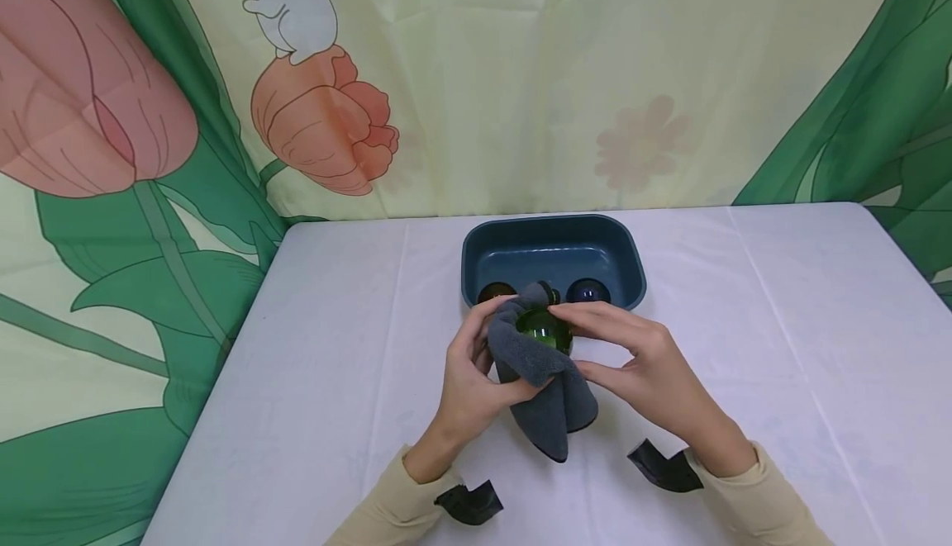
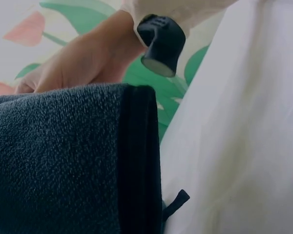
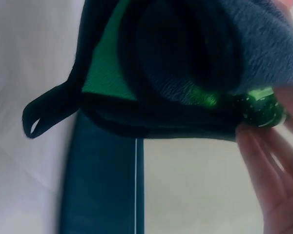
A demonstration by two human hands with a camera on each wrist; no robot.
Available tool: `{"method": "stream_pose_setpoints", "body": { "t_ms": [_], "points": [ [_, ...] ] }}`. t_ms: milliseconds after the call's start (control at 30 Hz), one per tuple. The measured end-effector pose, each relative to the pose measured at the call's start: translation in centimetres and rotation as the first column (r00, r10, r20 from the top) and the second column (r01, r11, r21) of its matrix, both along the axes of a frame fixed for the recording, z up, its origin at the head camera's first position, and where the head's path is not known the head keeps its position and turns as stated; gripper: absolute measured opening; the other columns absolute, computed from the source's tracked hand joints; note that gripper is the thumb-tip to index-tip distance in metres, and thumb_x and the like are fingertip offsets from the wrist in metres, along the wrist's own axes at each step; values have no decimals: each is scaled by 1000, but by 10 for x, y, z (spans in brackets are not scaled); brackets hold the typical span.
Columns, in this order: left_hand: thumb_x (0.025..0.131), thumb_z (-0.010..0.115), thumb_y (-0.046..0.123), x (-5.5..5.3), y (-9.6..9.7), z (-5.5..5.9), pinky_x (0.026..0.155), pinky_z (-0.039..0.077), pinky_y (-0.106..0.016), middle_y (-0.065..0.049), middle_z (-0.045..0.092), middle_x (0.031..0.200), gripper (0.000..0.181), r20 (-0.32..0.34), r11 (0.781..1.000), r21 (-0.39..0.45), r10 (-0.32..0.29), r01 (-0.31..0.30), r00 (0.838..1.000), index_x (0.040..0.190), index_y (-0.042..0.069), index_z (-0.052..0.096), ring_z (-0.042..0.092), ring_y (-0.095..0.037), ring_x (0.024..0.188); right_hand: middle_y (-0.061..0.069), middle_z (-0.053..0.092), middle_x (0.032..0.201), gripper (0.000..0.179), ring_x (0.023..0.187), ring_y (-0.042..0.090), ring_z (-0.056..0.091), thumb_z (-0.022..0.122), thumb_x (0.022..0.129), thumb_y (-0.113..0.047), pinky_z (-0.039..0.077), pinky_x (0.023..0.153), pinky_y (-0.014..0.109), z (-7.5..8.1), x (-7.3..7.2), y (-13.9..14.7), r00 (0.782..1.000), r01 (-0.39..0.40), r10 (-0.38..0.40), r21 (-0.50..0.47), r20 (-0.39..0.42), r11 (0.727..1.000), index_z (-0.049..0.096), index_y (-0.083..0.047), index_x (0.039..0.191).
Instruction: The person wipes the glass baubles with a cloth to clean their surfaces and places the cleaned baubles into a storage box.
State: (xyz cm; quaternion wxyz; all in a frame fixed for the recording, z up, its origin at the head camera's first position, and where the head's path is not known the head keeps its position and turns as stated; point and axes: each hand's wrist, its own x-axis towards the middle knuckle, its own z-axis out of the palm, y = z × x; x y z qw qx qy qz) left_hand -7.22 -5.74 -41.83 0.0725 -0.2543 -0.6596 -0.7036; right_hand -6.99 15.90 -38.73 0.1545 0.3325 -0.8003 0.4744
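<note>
In the head view a round green glass piece (image 1: 545,328) sits partly wrapped in a dark grey-blue cloth (image 1: 546,401). My left hand (image 1: 476,381) grips the cloth around the glass from the left, thumb across its front fold. From the other side, my right hand (image 1: 632,356) holds the glass between fingers and thumb. The cloth (image 2: 63,156) fills much of the left wrist view, hiding most of the left fingers. In the right wrist view, fingertips (image 3: 256,151) lie against the shiny green glass (image 3: 263,109) below a cloth fold; the cloth's hanging loop (image 3: 36,114) sticks out.
Just beyond the hands stands a dark blue rectangular tub (image 1: 550,228) on the white-covered table (image 1: 335,381). Inside its near side are a brown round piece (image 1: 496,291) and a dark blue round one (image 1: 587,291). A printed curtain (image 1: 506,92) hangs behind the table.
</note>
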Motion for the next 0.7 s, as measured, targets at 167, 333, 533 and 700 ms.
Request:
{"method": "stream_pose_setpoints", "body": {
  "t_ms": [167,333,533,700],
  "points": [
    [72,78,-9,-1,0,0,100,52,-37,-25,61,126,75,-29,1000,11,14,-13,999,139,0,46,63,-21,116,9,61,132,62,126,12,54,84,75,1,44,102,14,-1,-1,-1,998,-24,25,12,-63,1000,62,-7,133],
    [72,77,-10,-1,0,1,99,53,-36,-26,60,128,74,-30,1000,24,19,-18,999,139,-2,45,63,-21,117,12,61,131,40,126,17,53,59,98,-32,44,104,16,-2,-4,-3,978,-89,88,3,-186,996,67,-4,126],
    [72,79,-8,0,0,1,100,52,-36,-24,61,128,75,-3,999,10,32,-32,999,139,0,46,62,-22,117,14,62,129,39,123,17,55,56,101,-32,45,102,16,-3,-6,-4,964,-105,102,2,-247,994,69,-2,122],
    [71,81,-6,1,1,2,103,50,-37,-20,62,128,77,24,999,-16,52,-51,998,140,4,47,61,-24,118,14,62,129,42,124,16,56,57,99,-34,46,100,15,-3,-4,-4,977,-74,73,1,-203,997,68,-2,125]
  ]
}}
